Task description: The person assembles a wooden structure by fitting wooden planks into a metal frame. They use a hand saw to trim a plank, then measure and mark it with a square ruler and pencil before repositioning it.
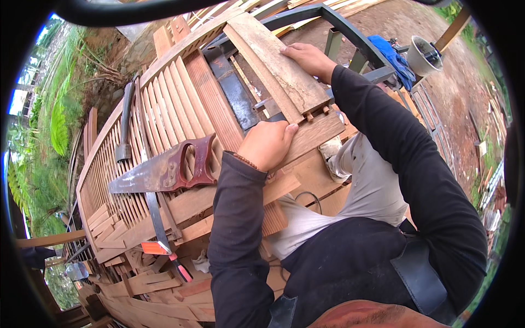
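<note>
Left hand: we find the left hand curled over the near rail, thumb by the plank's corner; fingers hidden, grip cannot be told.
Right hand: we see the right hand clasping the plank's right edge.
Plank: the plank lies across the slatted frame's right end, pegs at the near rail.
Saw: we note a handsaw flat on the slats, towards the near edge.
Clamp: red-handled clamp over the near edge.
</note>
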`<action>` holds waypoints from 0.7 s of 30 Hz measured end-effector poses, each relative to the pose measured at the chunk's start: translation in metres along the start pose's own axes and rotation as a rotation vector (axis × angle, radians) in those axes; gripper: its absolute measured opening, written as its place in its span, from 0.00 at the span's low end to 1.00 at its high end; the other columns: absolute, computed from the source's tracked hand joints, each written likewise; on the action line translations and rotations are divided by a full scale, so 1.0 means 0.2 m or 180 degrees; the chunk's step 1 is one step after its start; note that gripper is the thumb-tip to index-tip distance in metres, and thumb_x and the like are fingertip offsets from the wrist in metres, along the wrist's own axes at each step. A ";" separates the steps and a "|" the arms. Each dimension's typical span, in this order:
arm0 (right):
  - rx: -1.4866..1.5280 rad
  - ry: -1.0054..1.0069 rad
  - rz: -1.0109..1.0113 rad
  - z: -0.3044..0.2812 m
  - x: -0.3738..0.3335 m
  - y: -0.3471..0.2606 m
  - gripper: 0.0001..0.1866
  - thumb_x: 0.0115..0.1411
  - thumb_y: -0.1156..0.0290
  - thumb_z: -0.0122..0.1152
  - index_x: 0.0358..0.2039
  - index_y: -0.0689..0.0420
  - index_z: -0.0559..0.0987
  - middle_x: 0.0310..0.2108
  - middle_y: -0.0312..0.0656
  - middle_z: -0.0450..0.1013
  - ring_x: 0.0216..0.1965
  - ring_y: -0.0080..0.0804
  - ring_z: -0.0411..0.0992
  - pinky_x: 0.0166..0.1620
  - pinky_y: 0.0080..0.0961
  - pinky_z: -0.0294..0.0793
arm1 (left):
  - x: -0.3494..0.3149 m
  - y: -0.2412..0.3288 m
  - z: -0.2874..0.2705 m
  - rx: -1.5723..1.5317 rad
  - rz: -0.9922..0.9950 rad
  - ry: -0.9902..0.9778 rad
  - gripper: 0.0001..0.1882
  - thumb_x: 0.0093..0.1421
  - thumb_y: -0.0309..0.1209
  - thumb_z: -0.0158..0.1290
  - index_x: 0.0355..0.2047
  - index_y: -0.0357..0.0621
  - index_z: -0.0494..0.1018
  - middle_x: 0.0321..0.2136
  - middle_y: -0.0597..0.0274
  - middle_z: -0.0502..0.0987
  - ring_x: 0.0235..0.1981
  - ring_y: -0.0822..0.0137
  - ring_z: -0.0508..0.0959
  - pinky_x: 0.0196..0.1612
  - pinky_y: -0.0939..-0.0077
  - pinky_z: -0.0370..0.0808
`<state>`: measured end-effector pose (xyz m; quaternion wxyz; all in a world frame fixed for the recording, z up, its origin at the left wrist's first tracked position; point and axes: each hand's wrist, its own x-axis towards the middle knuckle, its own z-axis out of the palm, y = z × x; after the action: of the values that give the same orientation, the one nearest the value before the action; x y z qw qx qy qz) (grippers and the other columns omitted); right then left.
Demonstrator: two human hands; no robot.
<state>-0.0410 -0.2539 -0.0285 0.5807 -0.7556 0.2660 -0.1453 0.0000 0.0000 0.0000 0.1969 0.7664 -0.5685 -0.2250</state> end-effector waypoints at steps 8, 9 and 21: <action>0.0194 0.0010 0.0071 0.01 0.03 0.04 0.25 0.71 0.51 0.56 0.50 0.64 0.81 0.43 0.42 0.80 0.40 0.26 0.78 0.46 0.26 0.76 | 0.00 0.01 -0.01 0.0061 0.0034 0.0011 0.22 0.72 0.41 0.45 0.33 0.33 0.78 0.30 0.34 0.78 0.37 0.36 0.79 0.43 0.46 0.75; 0.0143 0.0001 0.0045 0.01 0.03 0.03 0.27 0.70 0.50 0.56 0.50 0.65 0.81 0.44 0.45 0.80 0.41 0.29 0.78 0.47 0.28 0.76 | 0.00 0.01 -0.01 0.0051 0.0028 0.0023 0.22 0.71 0.41 0.45 0.32 0.33 0.77 0.30 0.34 0.78 0.37 0.36 0.79 0.43 0.46 0.75; -0.0415 0.0037 -0.0368 -0.02 0.03 0.02 0.31 0.68 0.47 0.55 0.50 0.68 0.81 0.45 0.51 0.81 0.42 0.36 0.80 0.48 0.31 0.76 | 0.01 0.02 -0.01 0.0206 -0.0040 -0.0006 0.27 0.69 0.50 0.50 0.32 0.32 0.77 0.28 0.35 0.79 0.35 0.36 0.81 0.42 0.49 0.77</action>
<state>-0.0383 -0.2618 -0.0326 0.5194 -0.8050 0.2342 -0.1654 -0.0020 -0.0033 0.0030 0.1701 0.7758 -0.5708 -0.2084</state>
